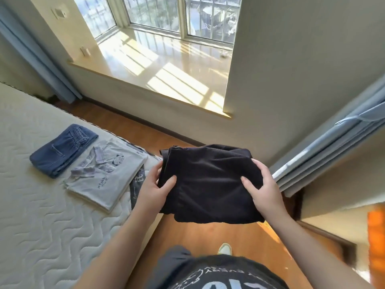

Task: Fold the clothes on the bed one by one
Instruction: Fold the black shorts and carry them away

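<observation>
Both hands, left hand (155, 189) and right hand (263, 188), grip the folded black garment (210, 184) mid-air, probably carrying it to the bed's (41, 215) stack at 10 o'clock.

Bright daylight is pouring through the window (158, 15), laying barred sun patches and glare on the glossy sill (166, 67). The bed (41, 215) is sitting in softer, even light. Wide-angle distortion is bending the walls and curtain (333, 147) at the edges. An orange blur (376, 245) is smearing the right edge.
</observation>
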Available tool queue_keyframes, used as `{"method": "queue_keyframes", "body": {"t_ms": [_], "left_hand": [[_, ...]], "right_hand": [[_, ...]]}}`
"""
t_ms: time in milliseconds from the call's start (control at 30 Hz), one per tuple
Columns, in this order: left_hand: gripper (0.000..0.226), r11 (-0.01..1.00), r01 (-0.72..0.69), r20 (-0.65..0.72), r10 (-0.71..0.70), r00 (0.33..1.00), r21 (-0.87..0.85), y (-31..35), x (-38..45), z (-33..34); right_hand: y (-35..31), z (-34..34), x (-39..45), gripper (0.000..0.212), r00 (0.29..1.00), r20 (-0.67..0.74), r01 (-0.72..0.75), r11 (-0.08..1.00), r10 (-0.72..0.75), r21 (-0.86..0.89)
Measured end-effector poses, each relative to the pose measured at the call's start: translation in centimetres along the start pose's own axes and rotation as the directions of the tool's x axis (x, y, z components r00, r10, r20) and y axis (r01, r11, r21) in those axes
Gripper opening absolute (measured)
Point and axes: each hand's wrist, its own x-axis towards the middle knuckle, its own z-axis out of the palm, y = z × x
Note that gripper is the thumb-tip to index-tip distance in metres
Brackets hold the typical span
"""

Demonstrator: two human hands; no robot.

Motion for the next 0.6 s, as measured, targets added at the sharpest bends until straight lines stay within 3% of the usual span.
{"method": "queue_keyframes", "body": {"t_ms": [300, 600], "left_hand": [[0.051, 1.000, 0.014, -0.160, -0.018, 0.987, -0.023, 1.6, 9.3, 0.5], [0.057, 0.986, 0.039, -0.209, -0.072, 0.975, -0.160, 2.0, 20.7, -3.3]], "right_hand": [[-1.3, 3.4, 11.9, 0.050, 0.993, 0.115, -0.008, 1.000, 0.007, 0.005], [-6.6, 9.6, 24.1, 0.049, 0.975, 0.219, 0.033, 0.999, -0.026, -0.030]]}}
